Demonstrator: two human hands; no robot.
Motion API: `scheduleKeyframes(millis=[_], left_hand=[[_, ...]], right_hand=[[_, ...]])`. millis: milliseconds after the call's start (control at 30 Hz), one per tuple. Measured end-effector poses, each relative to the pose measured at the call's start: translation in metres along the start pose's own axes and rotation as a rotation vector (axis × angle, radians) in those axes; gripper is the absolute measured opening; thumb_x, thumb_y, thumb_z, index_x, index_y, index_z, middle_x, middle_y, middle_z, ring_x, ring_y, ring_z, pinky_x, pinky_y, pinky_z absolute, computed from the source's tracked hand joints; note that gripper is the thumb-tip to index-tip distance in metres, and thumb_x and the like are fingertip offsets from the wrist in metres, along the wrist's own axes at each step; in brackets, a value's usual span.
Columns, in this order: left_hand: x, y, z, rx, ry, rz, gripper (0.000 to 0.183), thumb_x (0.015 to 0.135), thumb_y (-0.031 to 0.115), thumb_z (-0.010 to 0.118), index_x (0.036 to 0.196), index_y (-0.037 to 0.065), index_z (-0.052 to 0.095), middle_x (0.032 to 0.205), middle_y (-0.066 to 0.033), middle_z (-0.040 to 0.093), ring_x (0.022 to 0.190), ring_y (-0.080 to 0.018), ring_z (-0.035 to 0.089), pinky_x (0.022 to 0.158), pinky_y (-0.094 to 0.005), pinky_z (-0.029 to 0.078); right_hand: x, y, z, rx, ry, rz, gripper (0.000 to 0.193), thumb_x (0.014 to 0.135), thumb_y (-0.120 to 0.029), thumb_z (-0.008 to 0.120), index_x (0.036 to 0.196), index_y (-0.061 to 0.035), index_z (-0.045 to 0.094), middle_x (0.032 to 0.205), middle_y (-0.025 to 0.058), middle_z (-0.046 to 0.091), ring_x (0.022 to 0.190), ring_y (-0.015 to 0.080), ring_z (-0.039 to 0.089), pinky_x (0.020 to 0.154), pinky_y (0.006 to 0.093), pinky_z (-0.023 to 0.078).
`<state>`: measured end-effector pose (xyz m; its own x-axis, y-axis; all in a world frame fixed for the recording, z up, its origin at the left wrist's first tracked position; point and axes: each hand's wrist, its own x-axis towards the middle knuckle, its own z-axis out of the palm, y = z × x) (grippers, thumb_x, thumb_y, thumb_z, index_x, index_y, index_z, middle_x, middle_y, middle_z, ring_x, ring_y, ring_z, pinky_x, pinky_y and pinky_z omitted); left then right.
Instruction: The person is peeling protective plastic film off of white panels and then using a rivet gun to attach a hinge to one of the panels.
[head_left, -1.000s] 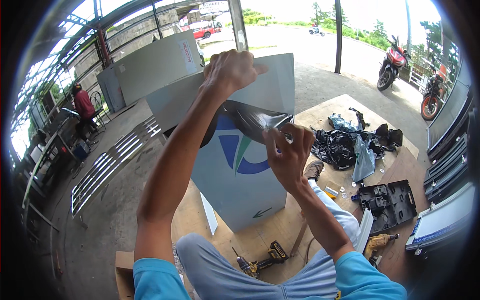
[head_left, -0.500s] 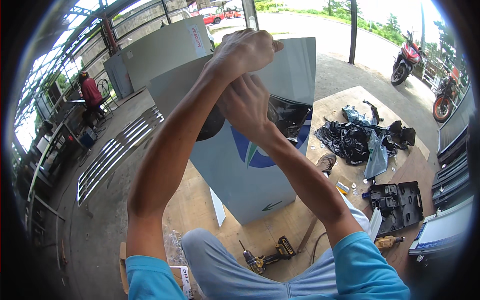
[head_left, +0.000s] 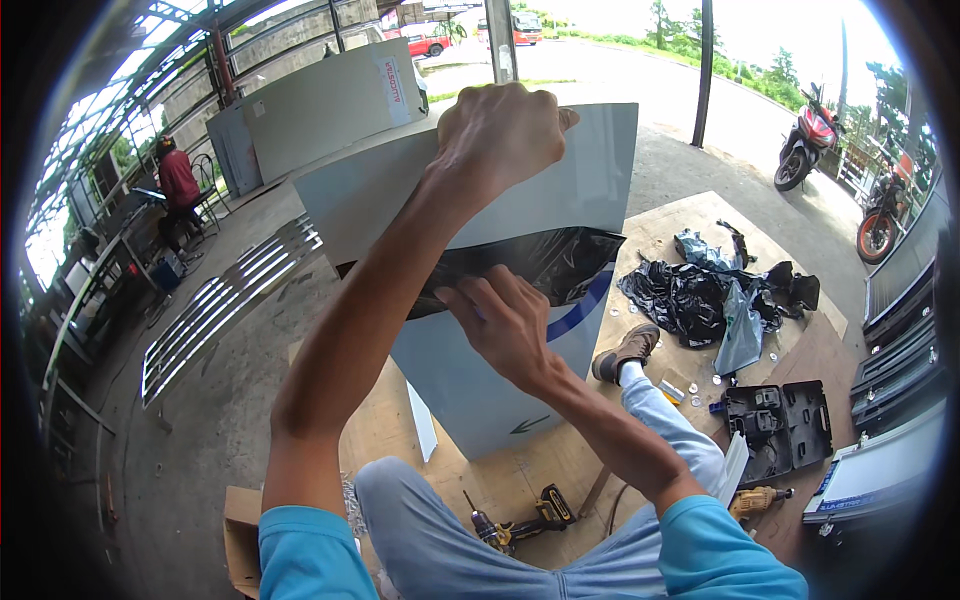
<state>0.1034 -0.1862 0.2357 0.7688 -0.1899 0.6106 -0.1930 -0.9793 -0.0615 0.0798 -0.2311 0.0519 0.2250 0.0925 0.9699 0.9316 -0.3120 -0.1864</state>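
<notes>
A tall, light grey panel [head_left: 590, 165] stands upright between my knees and the far side of the board. Protective film [head_left: 580, 260] is peeled from its upper part and folds down across the middle, its black side showing. Below the fold the surface is grey, with part of a blue curve and a green arrow. My left hand [head_left: 505, 135] is closed at the panel's top edge; its fingertips are hidden behind the fist. Lower down, my right hand [head_left: 505, 325] pinches the loose edge of the film, fingers bent, in front of the panel.
A cordless drill [head_left: 520, 520] lies between my legs on the plywood board [head_left: 690, 215]. To the right are crumpled black film [head_left: 690, 300], an open tool case [head_left: 775, 425] and another yellow power tool [head_left: 760, 500]. A slotted metal panel [head_left: 230, 300] is on the left; a person [head_left: 178, 190] sits beyond it.
My right hand has moved down from beside my left wrist, drawing the film lower, and the fold now covers most of the blue mark. My left hand stays at the top edge.
</notes>
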Motion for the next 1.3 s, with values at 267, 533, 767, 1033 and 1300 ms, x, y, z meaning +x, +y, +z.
scheduleKeyframes(millis=[267,533,767,1033,1300], left_hand=[[0.005,0.014,0.003,0.04,0.023,-0.029,0.044,0.09,0.042,0.052,0.083,0.002,0.069,0.075,-0.0199,0.067,0.076,-0.0335,0.068,0.077,-0.0463,0.05],[0.006,-0.001,0.014,0.085,0.089,-0.022,0.055,0.083,0.054,0.056,0.099,0.003,0.068,0.078,-0.0202,0.068,0.082,-0.0336,0.068,0.079,-0.0466,0.05],[0.008,0.002,0.009,0.116,0.064,-0.06,0.058,0.082,0.057,0.057,0.098,0.003,0.068,0.077,-0.0209,0.067,0.083,-0.034,0.068,0.077,-0.0467,0.051],[0.014,-0.012,0.016,0.135,0.017,-0.045,0.059,0.083,0.06,0.053,0.097,0.004,0.068,0.078,-0.0216,0.067,0.082,-0.0348,0.067,0.077,-0.047,0.051],[0.021,-0.01,0.004,0.059,-0.135,-0.045,0.057,0.086,0.058,0.049,0.098,0.005,0.067,0.082,-0.0203,0.068,0.089,-0.0344,0.066,0.082,-0.0478,0.049]], right_hand=[[0.02,0.091,-0.084,-0.222,0.263,0.074,0.03,0.077,-0.012,0.071,0.102,-0.0028,0.059,0.091,0.0112,0.059,0.087,0.028,0.055,0.078,0.0392,0.044],[0.017,0.13,-0.058,-0.371,0.098,-0.065,0.013,0.08,-0.017,0.068,0.084,-0.0081,0.059,0.079,0.008,0.056,0.074,0.0265,0.055,0.069,0.038,0.041],[-0.02,0.103,-0.031,-0.34,0.288,0.214,0.021,0.084,-0.013,0.064,0.071,-0.0045,0.05,0.067,0.0101,0.054,0.06,0.0285,0.055,0.055,0.0384,0.044],[-0.049,0.066,-0.021,-0.207,0.126,0.28,0.012,0.081,-0.011,0.066,0.078,-0.0055,0.056,0.074,0.0085,0.05,0.071,0.0284,0.051,0.061,0.039,0.042],[0.009,-0.049,0.004,0.029,-0.054,-0.194,0.035,0.07,-0.008,0.065,0.104,-0.004,0.06,0.115,0.0158,0.051,0.113,0.0329,0.043,0.099,0.0507,0.03]])
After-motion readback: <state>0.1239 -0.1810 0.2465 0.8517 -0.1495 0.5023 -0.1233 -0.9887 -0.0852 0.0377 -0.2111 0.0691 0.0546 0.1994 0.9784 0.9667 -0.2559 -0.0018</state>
